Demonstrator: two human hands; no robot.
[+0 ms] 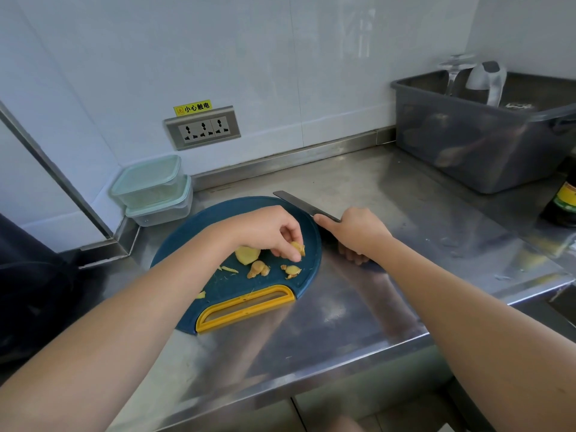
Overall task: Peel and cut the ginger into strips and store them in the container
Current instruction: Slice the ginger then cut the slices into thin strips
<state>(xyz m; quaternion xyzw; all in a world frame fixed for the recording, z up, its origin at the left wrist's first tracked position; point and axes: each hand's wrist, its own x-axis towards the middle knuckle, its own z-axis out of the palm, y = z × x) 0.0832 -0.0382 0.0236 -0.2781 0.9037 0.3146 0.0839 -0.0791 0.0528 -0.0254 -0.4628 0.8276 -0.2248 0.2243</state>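
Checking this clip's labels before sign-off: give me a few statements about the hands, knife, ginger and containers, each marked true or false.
1. The right hand holds the knife. True.
2. The left hand pinches a small ginger piece over the blue cutting board. True.
3. The knife blade is cutting into ginger. False: it points away over the board's far edge, clear of the ginger.
4. The stacked containers sit open with ginger strips inside. False: both are lidded; no strips are visible.

The right hand (355, 232) covers the knife (299, 202) handle entirely. The peeled ginger (247, 254) lies partly hidden under the left hand (268, 230). The bottle (564, 198) is cut off by the right edge, and the grey bin (467, 145) contents are too blurred to tell.
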